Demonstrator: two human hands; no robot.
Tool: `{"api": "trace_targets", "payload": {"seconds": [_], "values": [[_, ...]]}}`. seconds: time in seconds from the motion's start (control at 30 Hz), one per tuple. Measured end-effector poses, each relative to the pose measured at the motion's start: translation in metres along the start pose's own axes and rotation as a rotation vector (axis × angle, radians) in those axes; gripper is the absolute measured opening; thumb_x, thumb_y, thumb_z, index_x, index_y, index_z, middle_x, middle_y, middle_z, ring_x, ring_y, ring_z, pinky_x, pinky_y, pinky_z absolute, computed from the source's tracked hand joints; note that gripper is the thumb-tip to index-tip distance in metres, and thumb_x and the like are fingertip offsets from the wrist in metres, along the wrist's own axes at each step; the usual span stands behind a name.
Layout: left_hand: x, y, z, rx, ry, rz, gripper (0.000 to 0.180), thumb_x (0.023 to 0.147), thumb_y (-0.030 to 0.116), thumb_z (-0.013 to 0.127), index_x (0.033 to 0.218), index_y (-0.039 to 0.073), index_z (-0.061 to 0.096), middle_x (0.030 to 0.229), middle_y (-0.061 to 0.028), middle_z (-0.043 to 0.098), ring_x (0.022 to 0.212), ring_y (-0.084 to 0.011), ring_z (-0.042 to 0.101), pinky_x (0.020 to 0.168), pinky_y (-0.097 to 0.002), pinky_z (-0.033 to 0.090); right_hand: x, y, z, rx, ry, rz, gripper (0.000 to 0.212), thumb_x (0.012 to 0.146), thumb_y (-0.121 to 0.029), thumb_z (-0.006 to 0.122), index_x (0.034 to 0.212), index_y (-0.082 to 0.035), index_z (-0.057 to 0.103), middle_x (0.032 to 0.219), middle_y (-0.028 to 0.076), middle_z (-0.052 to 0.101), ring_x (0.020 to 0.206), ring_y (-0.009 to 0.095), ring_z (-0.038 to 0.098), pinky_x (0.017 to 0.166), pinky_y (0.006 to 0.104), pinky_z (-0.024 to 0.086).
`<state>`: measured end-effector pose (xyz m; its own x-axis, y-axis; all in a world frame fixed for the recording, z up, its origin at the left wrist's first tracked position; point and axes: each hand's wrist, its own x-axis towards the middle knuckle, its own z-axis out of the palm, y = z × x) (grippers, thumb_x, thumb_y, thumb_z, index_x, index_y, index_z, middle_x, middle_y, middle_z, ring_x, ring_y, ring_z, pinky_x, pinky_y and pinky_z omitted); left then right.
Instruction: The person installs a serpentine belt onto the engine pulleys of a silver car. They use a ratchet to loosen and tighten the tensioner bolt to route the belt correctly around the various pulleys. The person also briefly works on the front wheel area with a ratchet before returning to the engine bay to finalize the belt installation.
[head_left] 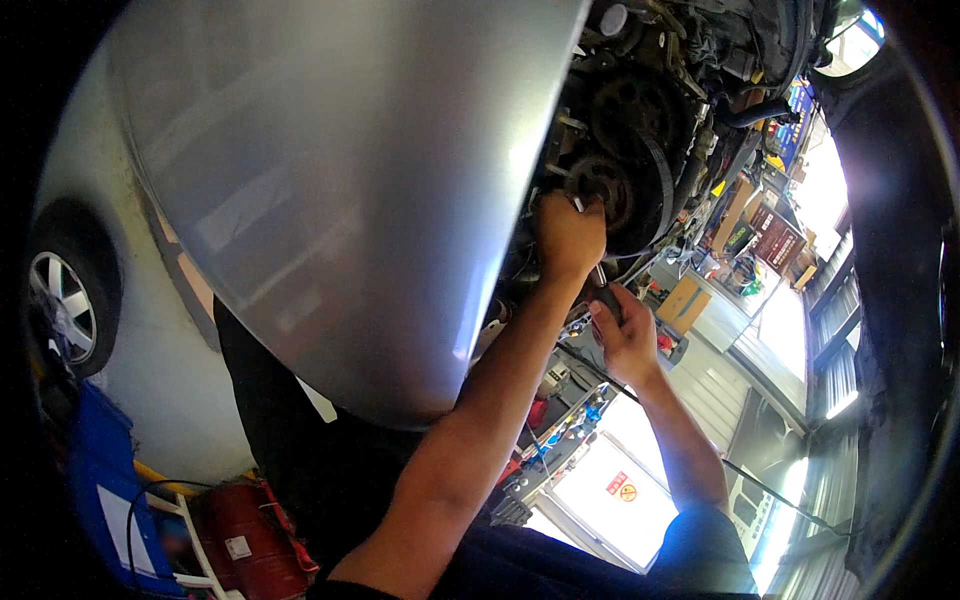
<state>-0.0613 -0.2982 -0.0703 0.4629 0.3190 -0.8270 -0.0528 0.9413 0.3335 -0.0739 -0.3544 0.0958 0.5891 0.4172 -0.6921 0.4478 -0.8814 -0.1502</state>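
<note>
Beside the silver fender, the left hand presses a ratchet head against the toothed pulley; its handle runs down into the right hand, closed around the grip.

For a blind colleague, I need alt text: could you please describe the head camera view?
A person's left hand presses a metal tool against a toothed pulley with a black belt in a car engine, while the right hand grips the tool's dark handle. A silver body panel fills the left.
</note>
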Motion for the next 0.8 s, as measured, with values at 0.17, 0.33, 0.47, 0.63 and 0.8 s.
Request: {"api": "trace_targets", "payload": {"seconds": [0.17, 0.33, 0.47, 0.63, 0.8], "values": [[0.003, -0.011, 0.007, 0.006, 0.141, 0.206, 0.026, 0.092, 0.014, 0.075, 0.078, -0.005, 0.064, 0.055, -0.0143, 0.062, 0.040, -0.0259, 0.062, 0.037, -0.0387, 0.046, 0.000, 0.001, -0.001, 0.025, -0.014, 0.048, 0.018, 0.101, -0.019, 0.065, 0.102, -0.001, 0.064, 0.068, 0.004, 0.055, 0.063, 0.010, 0.047, 0.057, 0.0323, 0.039], [0.001, -0.010, 0.009, -0.018, 0.122, 0.223, 0.028, 0.093, 0.016, 0.076, 0.079, -0.005, 0.063, 0.057, -0.0167, 0.062, 0.041, -0.0280, 0.063, 0.038, -0.0403, 0.047, 0.000, 0.010, 0.001, 0.049, -0.017, 0.006, 0.027, 0.105, -0.028, 0.065, 0.106, -0.002, 0.063, 0.068, -0.005, 0.052, 0.057, 0.004, 0.044, 0.051, 0.0245, 0.032], [-0.001, -0.010, 0.010, -0.023, 0.114, 0.205, 0.024, 0.093, 0.015, 0.075, 0.085, -0.006, 0.065, 0.061, -0.0189, 0.065, 0.045, -0.0303, 0.065, 0.041, -0.0420, 0.049, -0.001, 0.010, 0.000, 0.100, -0.033, 0.073, 0.027, 0.105, -0.028, 0.065, 0.108, -0.001, 0.064, 0.068, -0.005, 0.052, 0.057, 0.004, 0.043, 0.051, 0.0248, 0.032], [0.001, -0.012, 0.009, 0.030, 0.164, 0.339, 0.022, 0.091, 0.015, 0.076, 0.089, -0.005, 0.068, 0.064, -0.0197, 0.067, 0.048, -0.0326, 0.067, 0.043, -0.0428, 0.050, -0.002, 0.017, 0.001, 0.086, -0.011, 0.025, 0.026, 0.105, -0.026, 0.066, 0.109, 0.000, 0.065, 0.069, -0.005, 0.052, 0.057, 0.004, 0.044, 0.051, 0.0247, 0.032], [0.004, -0.013, 0.009, 0.067, 0.146, 0.317, 0.020, 0.091, 0.014, 0.075, 0.089, -0.005, 0.068, 0.064, -0.0184, 0.067, 0.046, -0.0316, 0.067, 0.042, -0.0411, 0.048, -0.002, 0.006, 0.001, 0.090, -0.009, 0.041, 0.024, 0.103, -0.024, 0.066, 0.107, -0.001, 0.065, 0.068, -0.003, 0.053, 0.059, 0.006, 0.045, 0.053, 0.0265, 0.034]]}}
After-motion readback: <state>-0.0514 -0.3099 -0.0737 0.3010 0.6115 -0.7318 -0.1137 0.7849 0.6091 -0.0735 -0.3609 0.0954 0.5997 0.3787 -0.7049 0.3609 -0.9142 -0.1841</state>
